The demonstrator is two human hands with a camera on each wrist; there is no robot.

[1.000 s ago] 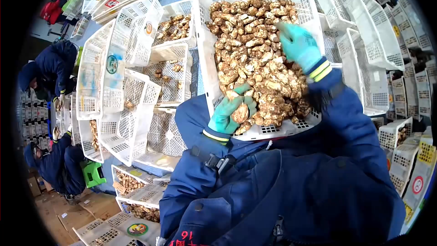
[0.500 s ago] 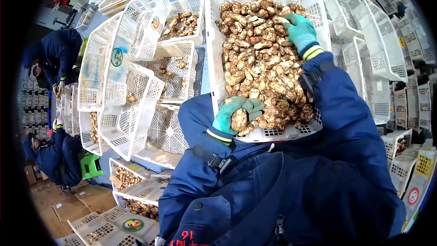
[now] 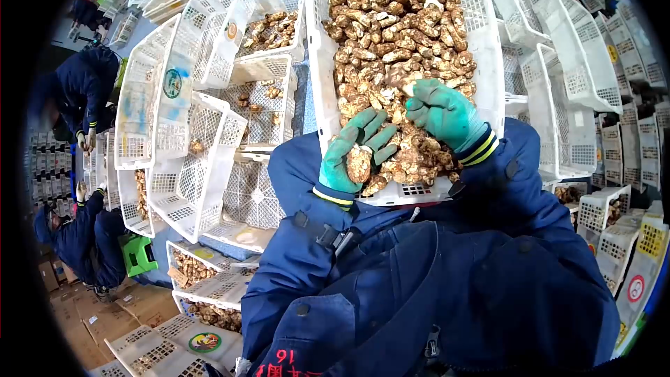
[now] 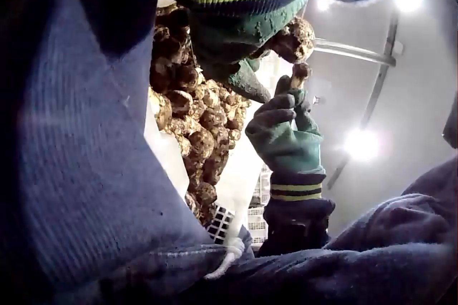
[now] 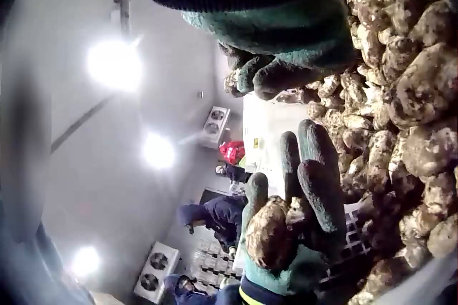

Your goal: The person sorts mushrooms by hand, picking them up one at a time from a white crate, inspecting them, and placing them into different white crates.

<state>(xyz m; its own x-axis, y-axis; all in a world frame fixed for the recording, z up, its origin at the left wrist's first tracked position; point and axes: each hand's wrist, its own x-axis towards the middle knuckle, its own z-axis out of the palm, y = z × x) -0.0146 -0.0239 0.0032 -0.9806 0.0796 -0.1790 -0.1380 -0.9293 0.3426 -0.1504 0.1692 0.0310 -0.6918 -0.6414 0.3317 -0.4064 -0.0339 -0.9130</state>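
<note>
A white plastic crate point(image 3: 317, 63) on the person's lap is heaped with brown-and-cream mushrooms point(image 3: 391, 49). Over its near left corner, the left hand point(image 3: 343, 157) in a green glove cradles a large, round mushroom point(image 5: 270, 233) against its palm. A smaller mushroom point(image 5: 298, 212) sits beside that one, and the fingers point(image 5: 320, 176) are spread upward. Close by on the right, the gloved right hand point(image 3: 450, 119) pinches a mushroom point(image 4: 300, 75) between thumb and fingers, its fingertips turned toward the left hand.
Open white crates stand to the left, a few mushrooms lying in one crate point(image 3: 269, 101) and more in another point(image 3: 276, 31). Further crates point(image 3: 558, 112) line the right. Two people in dark blue point(image 3: 87, 91) work at far left, near a green stool point(image 3: 139, 255).
From the far right of the crate, my right hand has come back toward my left hand with a mushroom pinched in it. The left fingers have spread from around the large mushroom.
</note>
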